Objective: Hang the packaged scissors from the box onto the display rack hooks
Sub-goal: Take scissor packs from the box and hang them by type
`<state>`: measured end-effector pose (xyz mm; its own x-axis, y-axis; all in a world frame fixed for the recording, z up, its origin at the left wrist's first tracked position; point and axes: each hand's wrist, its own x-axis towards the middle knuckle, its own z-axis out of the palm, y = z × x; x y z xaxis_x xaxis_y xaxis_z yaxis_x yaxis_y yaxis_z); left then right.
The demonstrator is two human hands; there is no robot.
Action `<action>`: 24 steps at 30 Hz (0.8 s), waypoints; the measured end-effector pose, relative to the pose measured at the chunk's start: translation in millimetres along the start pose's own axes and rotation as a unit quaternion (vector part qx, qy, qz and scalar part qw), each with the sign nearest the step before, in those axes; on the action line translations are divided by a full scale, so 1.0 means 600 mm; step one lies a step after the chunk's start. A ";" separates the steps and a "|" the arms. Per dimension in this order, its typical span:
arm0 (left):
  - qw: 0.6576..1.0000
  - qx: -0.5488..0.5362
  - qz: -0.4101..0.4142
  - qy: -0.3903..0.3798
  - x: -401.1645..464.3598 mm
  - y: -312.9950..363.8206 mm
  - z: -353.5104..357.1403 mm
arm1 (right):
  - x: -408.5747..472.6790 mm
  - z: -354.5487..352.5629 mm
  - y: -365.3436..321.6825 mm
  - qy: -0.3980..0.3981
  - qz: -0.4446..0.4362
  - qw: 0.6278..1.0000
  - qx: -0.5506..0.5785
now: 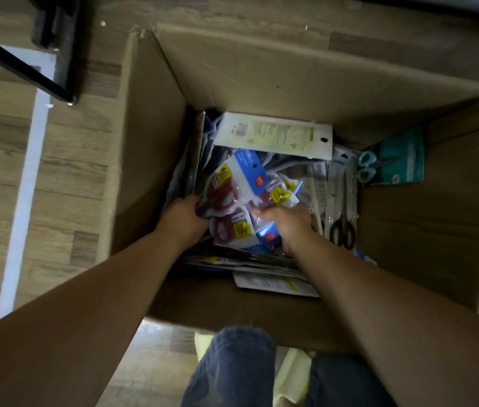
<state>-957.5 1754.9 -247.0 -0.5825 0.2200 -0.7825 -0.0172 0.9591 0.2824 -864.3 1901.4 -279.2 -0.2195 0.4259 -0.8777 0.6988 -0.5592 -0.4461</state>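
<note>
Both hands deep in the cardboard box [150,148]

Left hand [184,214] and right hand [286,223] fingers curled round crinkly plastic packs [229,198], red-handled scissors inside.

Fingertips of left hand [184,211] tucked under the red-handled scissors packs [226,195]; grip not fully visible. Fingers of right hand [286,223] curled into the same pile, tips buried among the packs. Print on pack labels too small and blurred to read. Lower layers of the pile hidden beneath the top packs. White card pack [273,135]: back text illegible. Teal scissors pack [393,160] leaning on the box [423,230] wall, lower edge in shadow. Black scissors [342,227]: blades lost in glare of the wrapper. Black rack frame [53,54] cut off by top and left edges. Both upper arms cut off by the bottom edge.
</note>
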 end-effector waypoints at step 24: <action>0.985 -0.062 0.116 0.115 -0.545 0.235 -0.331 | -0.602 -0.249 -0.264 0.054 -0.120 0.990 -0.045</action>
<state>-931.0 1783.0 158.8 -0.7515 0.3698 -0.5463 0.0466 0.8558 0.5153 -794.1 1942.6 134.9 -0.3163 0.6154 -0.7220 0.6935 -0.3693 -0.6186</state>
